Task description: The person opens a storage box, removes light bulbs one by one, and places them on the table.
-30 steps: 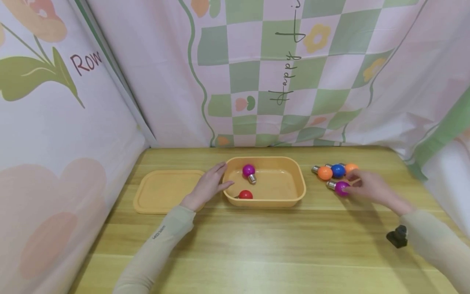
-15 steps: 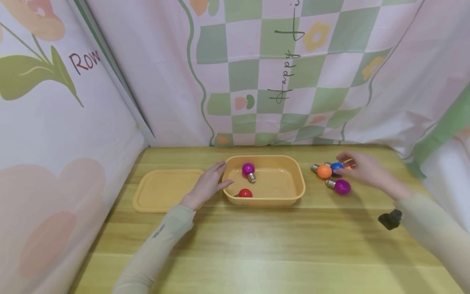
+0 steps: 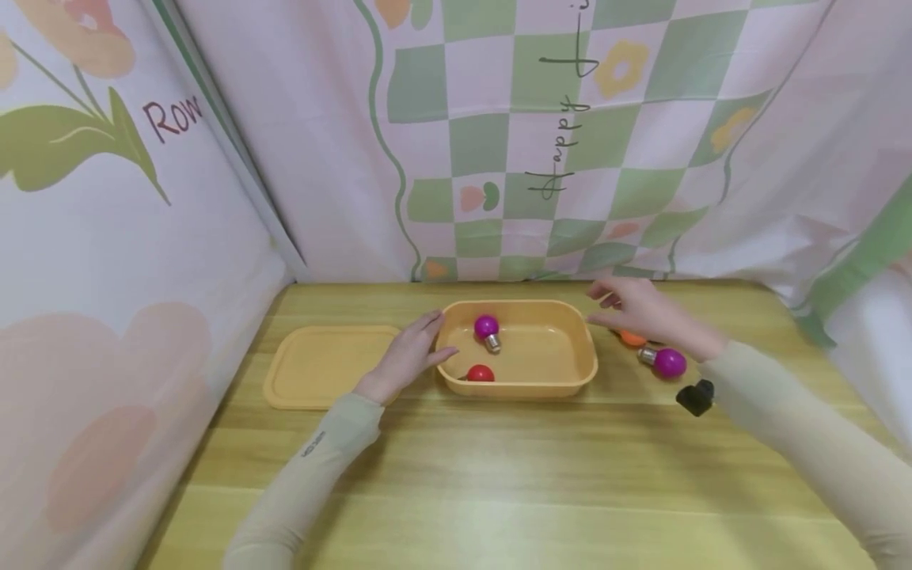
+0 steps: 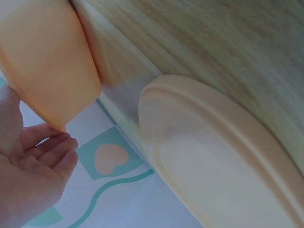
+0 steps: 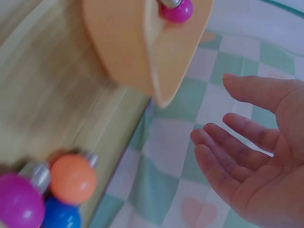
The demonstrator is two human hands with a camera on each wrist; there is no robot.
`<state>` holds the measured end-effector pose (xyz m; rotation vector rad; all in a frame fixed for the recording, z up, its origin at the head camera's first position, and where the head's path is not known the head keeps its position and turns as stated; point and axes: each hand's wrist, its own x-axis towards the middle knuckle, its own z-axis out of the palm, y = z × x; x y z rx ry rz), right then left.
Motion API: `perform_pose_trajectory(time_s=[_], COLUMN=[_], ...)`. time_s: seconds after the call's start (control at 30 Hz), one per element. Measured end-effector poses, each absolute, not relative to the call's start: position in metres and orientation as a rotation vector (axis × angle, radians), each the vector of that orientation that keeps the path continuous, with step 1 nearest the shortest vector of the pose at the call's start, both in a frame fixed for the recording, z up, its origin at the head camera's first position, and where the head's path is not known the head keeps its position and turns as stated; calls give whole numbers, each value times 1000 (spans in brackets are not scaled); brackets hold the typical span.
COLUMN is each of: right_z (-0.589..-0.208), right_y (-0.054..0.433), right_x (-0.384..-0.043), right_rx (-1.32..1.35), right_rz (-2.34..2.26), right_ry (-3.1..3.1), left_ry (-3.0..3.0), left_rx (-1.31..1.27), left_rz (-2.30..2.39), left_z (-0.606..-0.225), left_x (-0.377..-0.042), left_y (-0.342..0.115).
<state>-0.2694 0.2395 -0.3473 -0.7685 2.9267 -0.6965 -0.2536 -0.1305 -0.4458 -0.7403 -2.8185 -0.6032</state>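
A yellow-orange plastic box [image 3: 527,389] stands on the table with a purple light bulb [image 3: 487,326] and a red light bulb [image 3: 480,373] inside. At its left end my left hand [image 3: 406,356] rests against the rim, thumb over the edge and fingers near the far corner. My right hand [image 3: 644,313] hovers by the box's right end, fingers loosely bent and holding nothing. Beneath and beyond it lie another purple bulb [image 3: 670,363] and an orange bulb [image 3: 633,339], partly hidden by the hand. The right wrist view also shows a blue bulb [image 5: 61,216].
Left of the box lies a flat matching lid [image 3: 328,368], partly behind my left hand. A patterned curtain [image 3: 477,142] hangs along the table's back edge, and another cloth [image 3: 107,317] closes off the left side. Bare wooden tabletop [image 3: 499,475] stretches in front of the box.
My right hand has moved left, away from the loose bulbs and toward the right end of the box. The left hand and the bulbs inside the box stay put.
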Motion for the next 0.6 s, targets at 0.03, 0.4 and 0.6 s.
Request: perform_pose_trajectory(time_s=[0.03, 0.4, 0.6], right_z=[-347, -361, -368], right_y=[234, 180, 158], right_x=[-271, -294, -301], right_rx=[-803, -1069, -1110], right_rz=[-711, -758, -756], right_ry=[2923, 2825, 2762], left_ry=[-2820, -2840, -2828], left_rx=[-740, -711, -723], left_rz=[-606, -594, -608], left_z=[-445, -444, -442], left_x=[-254, -254, -252], left_y=[-130, -130, -130])
